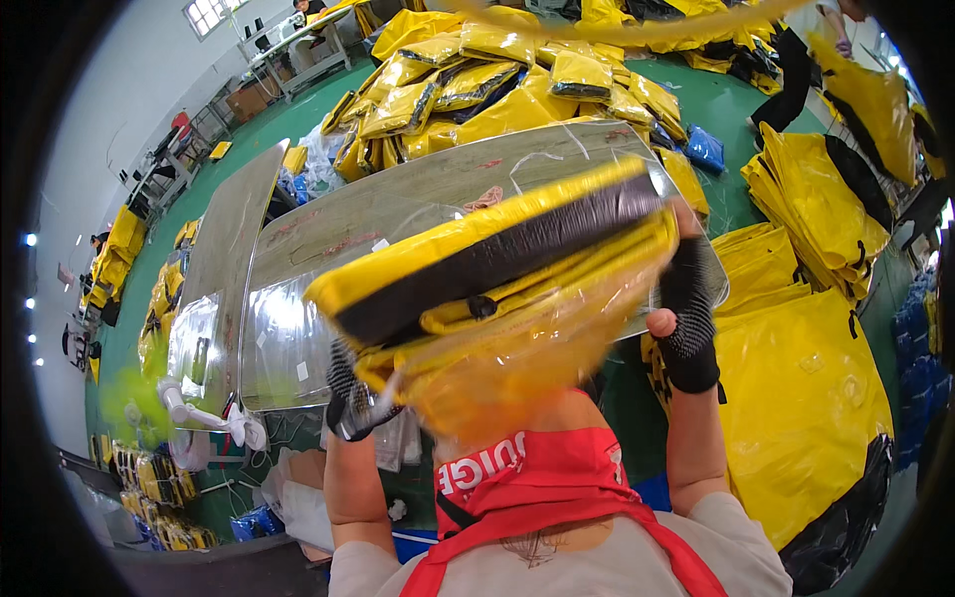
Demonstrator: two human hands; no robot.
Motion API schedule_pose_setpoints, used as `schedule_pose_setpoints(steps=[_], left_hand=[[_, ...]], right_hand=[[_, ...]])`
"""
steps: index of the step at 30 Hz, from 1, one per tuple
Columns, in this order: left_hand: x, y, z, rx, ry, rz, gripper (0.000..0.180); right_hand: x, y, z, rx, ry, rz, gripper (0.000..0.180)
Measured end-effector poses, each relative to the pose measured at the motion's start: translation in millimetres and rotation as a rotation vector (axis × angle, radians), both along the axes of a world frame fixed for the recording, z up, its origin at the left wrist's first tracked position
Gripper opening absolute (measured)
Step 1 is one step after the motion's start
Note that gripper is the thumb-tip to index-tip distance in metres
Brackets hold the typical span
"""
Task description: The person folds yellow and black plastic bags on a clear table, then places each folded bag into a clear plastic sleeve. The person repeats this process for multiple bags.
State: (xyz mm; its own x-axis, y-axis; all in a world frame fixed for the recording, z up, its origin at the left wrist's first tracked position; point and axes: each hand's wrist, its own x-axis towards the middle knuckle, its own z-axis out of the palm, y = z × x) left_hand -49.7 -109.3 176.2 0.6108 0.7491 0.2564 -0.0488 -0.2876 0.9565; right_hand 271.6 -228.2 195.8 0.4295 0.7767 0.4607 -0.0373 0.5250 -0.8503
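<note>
Between my two hands is a folded yellow and black coated-fabric bundle [497, 269], tilted with its right end higher. Clear plastic film seems to hang from its near side, blurred by motion. My left hand [358, 393], in a black fingerless glove with a grip pattern, is closed on the bundle's lower left corner; its fingers are partly hidden. My right hand [686, 308], in a matching glove, grips the right end with the thumb towards me. Beneath the bundle lies a work table [338, 224] with a shiny clear covering.
Wrapped yellow bundles are heaped [448, 90] beyond the table. Large yellow and black sheets [796, 398] lie stacked at my right. A second table section [214, 239] adjoins on the left, with a white jointed device [179, 398] near its front. Another person [786, 80] handles yellow material at the far right.
</note>
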Motion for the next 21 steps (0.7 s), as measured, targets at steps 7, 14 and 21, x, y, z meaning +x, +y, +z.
schedule_pose_setpoints(steps=[7, 14, 21], left_hand=[[30, -16, -42, 0.066, -0.161, 0.313, 0.073], [0, 5, -47, 0.267, 0.056, 0.44, 0.031], [10, 4, -30, 0.112, 0.001, 0.468, 0.011]], right_hand=[[-34, 15, -63, -0.344, 0.245, -0.022, 0.044], [-49, 13, -62, -0.22, -0.002, 0.035, 0.061], [-21, 16, -16, -0.152, -0.691, 0.091, 0.022]])
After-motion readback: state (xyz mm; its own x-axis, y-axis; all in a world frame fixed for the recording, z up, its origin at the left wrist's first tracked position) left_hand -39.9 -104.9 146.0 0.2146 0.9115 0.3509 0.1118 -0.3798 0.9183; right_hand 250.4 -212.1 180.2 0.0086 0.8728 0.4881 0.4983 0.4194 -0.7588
